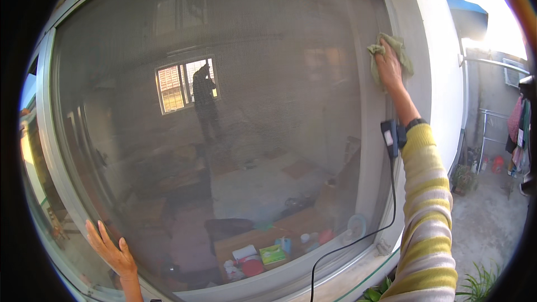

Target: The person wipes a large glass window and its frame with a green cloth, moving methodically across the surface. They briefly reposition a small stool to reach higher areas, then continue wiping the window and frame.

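Observation:
A large window with a grey mesh screen (260,113) in a white metal frame (48,105) fills the view before me. My right hand (390,67) is at the upper right, pressing a green cloth (402,52) against the right side of the frame. The sleeve on that arm is yellow and grey striped, with a dark band at the wrist. Beside the forearm sits a small dark device (390,138) with a black cable (356,239) hanging from it. My left hand (111,251) rests at the lower left by the frame's left upright, fingers apart, holding nothing.
A pale sill (344,274) runs below the window, with green leaves (377,291) beneath it. Through the screen show a wooden table (289,226) with a green box (272,254) and other items. At the right are a concrete yard (486,218), hanging clothes (518,130) and potted plants (463,178).

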Action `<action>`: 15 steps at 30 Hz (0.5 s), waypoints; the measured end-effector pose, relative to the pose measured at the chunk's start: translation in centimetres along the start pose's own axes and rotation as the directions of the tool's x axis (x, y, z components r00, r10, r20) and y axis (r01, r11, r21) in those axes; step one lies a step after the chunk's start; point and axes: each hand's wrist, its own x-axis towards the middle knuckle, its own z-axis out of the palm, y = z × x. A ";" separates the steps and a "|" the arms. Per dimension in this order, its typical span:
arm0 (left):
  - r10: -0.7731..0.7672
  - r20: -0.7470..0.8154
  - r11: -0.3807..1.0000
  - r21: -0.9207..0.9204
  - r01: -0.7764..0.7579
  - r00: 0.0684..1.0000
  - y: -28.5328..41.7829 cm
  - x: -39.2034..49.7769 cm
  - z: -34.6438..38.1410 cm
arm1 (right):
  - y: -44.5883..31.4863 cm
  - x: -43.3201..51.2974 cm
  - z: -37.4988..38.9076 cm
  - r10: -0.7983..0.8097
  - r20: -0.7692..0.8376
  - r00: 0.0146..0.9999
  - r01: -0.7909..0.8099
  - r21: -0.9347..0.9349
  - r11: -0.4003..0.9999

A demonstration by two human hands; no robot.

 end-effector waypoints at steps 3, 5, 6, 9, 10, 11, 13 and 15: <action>-0.002 -0.010 0.999 -0.033 0.002 1.000 0.0 -0.1 0.1 | -1.9 -3.3 0.9 0.093 -0.017 0.996 -0.086 0.242 0.967; -0.005 -0.013 0.999 -0.032 0.005 1.000 0.0 0.0 0.0 | -4.9 -3.8 1.0 -0.011 0.022 1.000 0.002 0.355 0.935; 0.007 -0.008 1.000 -0.023 -0.007 1.000 0.0 0.0 0.0 | -6.7 -3.7 1.0 -0.050 0.046 0.998 0.027 0.415 0.909; 0.008 0.002 1.000 -0.023 -0.008 1.000 0.0 0.1 -0.2 | -12.0 -1.8 1.1 -0.413 -0.003 0.911 0.390 0.338 0.857; 0.006 0.010 1.000 -0.019 -0.006 1.000 0.0 0.1 -0.2 | -13.3 -0.8 1.2 -0.400 0.087 0.912 0.348 0.352 0.869; 0.002 0.017 1.000 -0.015 -0.002 1.000 0.0 0.1 -0.3 | -14.1 0.3 1.2 -0.485 0.088 0.870 0.418 0.388 0.821; 0.000 0.027 1.000 0.018 -0.001 1.000 0.0 0.1 -0.3 | -14.6 2.9 1.4 -0.441 0.030 0.897 0.415 0.289 0.863; -0.006 0.035 0.999 0.040 0.004 0.999 0.0 0.0 -0.4 | -14.1 5.8 2.0 -0.413 -0.062 0.909 0.416 0.226 0.881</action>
